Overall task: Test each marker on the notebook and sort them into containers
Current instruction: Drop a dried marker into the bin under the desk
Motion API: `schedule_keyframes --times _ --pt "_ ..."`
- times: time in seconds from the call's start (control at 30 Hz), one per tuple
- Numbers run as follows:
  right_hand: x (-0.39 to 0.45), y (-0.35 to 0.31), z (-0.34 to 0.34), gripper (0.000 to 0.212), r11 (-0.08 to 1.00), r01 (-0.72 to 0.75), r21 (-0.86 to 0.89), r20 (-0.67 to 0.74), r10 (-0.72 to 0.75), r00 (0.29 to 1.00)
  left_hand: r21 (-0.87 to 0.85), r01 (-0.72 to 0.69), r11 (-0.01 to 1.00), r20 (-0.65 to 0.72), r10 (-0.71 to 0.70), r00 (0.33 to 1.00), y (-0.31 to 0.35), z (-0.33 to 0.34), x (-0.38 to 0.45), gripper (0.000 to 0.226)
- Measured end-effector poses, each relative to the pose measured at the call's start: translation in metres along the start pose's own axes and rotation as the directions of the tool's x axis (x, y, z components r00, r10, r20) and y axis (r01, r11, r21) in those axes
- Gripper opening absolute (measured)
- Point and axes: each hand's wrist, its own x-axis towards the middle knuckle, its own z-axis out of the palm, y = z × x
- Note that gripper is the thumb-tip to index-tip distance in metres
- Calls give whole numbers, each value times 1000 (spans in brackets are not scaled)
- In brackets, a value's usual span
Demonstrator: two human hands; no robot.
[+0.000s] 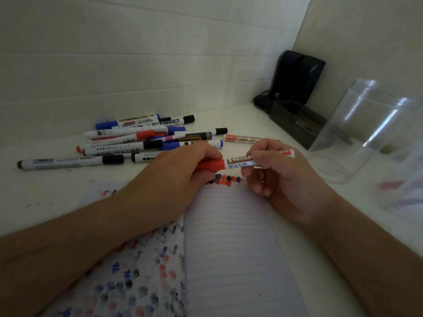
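Both hands hold one red whiteboard marker [238, 163] level, just above the far edge of the open notebook [229, 236]. The left hand [183, 170] has its fingers curled round the red cap end, thumb under it; the right hand [274, 177] pinches the white barrel between thumb and curled fingertips. Whether the cap is on or partly off cannot be told. Directly under the marker, along the notebook's top edge, runs a row of red, blue and black test marks [226, 179]; the notebook's left page is covered in faded blots of the same colours, and its right page is lined and otherwise blank. Beyond the notebook, to its far left, lies a loose pile of markers [146, 138] with blue, black and red caps. To the notebook's right stands a clear plastic container [366, 133], upright; a second clear container [402, 191] nearer the frame's edge is blurred. Behind these, in the corner, sits a dark box [295, 124].
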Motion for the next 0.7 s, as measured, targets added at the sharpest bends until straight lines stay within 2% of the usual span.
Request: schedule_keyframes --times 0.17,0.27,0.33,0.5,0.63,0.7 --pt "-3 -2 -1 10 999 27 -33 -3 -28 1000 -18 -27 999 -35 26 999 -2 0 -2 24" --pt "-6 -5 -2 15 944 173 -280 -23 -186 982 -94 -38 995 -45 34 998 -3 -1 -3 21" --pt "-7 -4 -1 13 894 230 -385 -2 -250 968 -123 -56 991 -52 50 997 -3 -2 -4 22" --pt "-6 3 4 14 864 225 -451 60 -222 973 -124 -59 991 -70 51 996 -4 -2 -5 34" --pt "-6 2 7 19 836 200 -510 44 -207 977 0 -36 999 -45 35 998 -1 -2 -7 33" --pt "-11 -4 8 22 804 203 -559 47 -213 976 40 -24 999 8 24 1000 0 -2 -7 23"
